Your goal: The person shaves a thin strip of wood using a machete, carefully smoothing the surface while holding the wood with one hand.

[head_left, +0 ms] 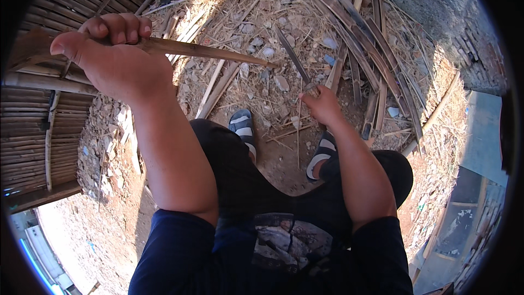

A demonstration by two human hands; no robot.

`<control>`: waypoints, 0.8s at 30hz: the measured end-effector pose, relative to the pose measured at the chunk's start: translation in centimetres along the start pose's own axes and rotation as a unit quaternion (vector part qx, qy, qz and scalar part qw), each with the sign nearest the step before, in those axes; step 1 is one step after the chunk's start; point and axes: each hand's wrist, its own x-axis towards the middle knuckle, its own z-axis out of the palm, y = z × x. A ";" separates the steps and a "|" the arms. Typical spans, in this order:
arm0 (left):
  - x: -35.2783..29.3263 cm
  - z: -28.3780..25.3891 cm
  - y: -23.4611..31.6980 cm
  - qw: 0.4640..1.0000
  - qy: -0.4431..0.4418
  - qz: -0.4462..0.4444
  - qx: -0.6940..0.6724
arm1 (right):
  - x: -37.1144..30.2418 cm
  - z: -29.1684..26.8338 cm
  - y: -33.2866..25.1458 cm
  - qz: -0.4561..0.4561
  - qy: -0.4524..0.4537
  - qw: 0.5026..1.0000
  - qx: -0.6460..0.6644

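Note:
My left hand (117, 57) is raised at the upper left, its fingers closed round a long split-bamboo strip (202, 51). The strip's broad brown end passes behind the hand to the left, and its narrow tip points right, over the ground. Lower down, right of the middle, my right hand (325, 105) grips a machete (293, 54). Its long dark blade slants away up and to the left, and the fingers mostly hide the handle. The blade and the strip's tip are apart.
Dark split-bamboo lengths (376, 49) lie piled at the right. Straw, stones and shavings cover the ground (256, 38). A slatted bamboo wall (41, 131) stands at the left, a rough grey wall (426, 5) at the upper right. My sandalled feet (241, 125) are between the two hands.

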 end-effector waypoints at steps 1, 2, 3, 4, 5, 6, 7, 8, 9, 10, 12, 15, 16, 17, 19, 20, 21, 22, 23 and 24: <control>0.2 -0.1 0.9 1.000 -0.004 0.009 -0.007 | 0.1 0.0 -0.7 -0.007 0.009 1.000 0.008; 0.3 -0.3 1.7 1.000 -0.008 0.017 -0.014 | 0.2 -0.6 -1.2 0.003 0.001 1.000 0.019; 0.7 -1.2 2.6 0.997 -0.061 0.004 -0.043 | -0.1 -1.3 -2.5 0.012 -0.006 0.999 0.030; 1.3 -2.4 4.1 0.991 -0.112 -0.008 -0.070 | -0.4 -1.8 -3.6 0.019 0.003 0.998 0.052; 1.6 -3.3 5.3 0.981 -0.164 -0.020 -0.098 | -0.7 -2.1 -4.6 0.026 0.012 0.997 0.073; 1.0 -2.9 6.2 0.984 -0.156 -0.033 -0.083 | -1.0 -2.5 -5.3 0.033 0.023 0.995 0.092; 0.1 -1.7 7.0 0.985 -0.149 -0.047 -0.068 | -1.4 -3.0 -5.8 0.042 0.017 0.992 0.121; -0.4 -1.1 7.3 0.986 -0.143 -0.061 -0.053 | -1.7 -3.4 -6.2 0.051 0.010 0.987 0.149; -0.2 -1.3 7.0 0.987 -0.144 -0.053 -0.039 | -1.9 -3.7 -6.6 0.055 0.002 0.982 0.178; -0.1 -1.4 5.6 0.987 -0.147 -0.050 -0.028 | -2.1 -3.9 -6.5 0.053 0.009 0.981 0.189; -0.4 -1.2 4.3 0.989 -0.147 -0.034 -0.012 | -2.5 -4.0 -6.4 0.046 0.022 0.976 0.212; -0.7 -1.1 4.5 0.987 -0.156 -0.034 -0.024 | -2.4 -3.9 -5.7 0.072 0.011 0.981 0.177; -0.1 -1.9 5.5 0.986 -0.160 -0.040 -0.032 | -2.3 -3.7 -5.8 0.062 0.006 0.983 0.171; 0.7 -2.8 6.6 0.984 -0.165 -0.046 -0.040 | -2.2 -3.6 -5.9 0.051 0.001 0.985 0.164; 0.5 -2.8 6.9 0.985 -0.157 -0.048 -0.056 | -2.0 -3.5 -5.5 0.040 0.000 0.987 0.154; 0.4 -2.8 7.1 0.985 -0.154 -0.050 -0.063 | -1.9 -3.5 -5.3 0.036 0.001 0.988 0.151; 0.5 -2.9 6.8 0.983 -0.161 -0.053 -0.069 | -1.8 -3.4 -5.3 0.030 0.001 0.988 0.149; 0.6 -2.9 6.3 0.982 -0.167 -0.059 -0.072 | -1.8 -3.4 -5.4 0.029 -0.001 0.988 0.151; 0.6 -3.0 5.9 0.980 -0.172 -0.066 -0.075 | -1.9 -3.3 -5.6 0.028 -0.003 0.988 0.153; 0.5 -2.8 5.2 0.979 -0.175 -0.074 -0.077 | -2.0 -3.3 -5.7 0.027 -0.003 0.987 0.156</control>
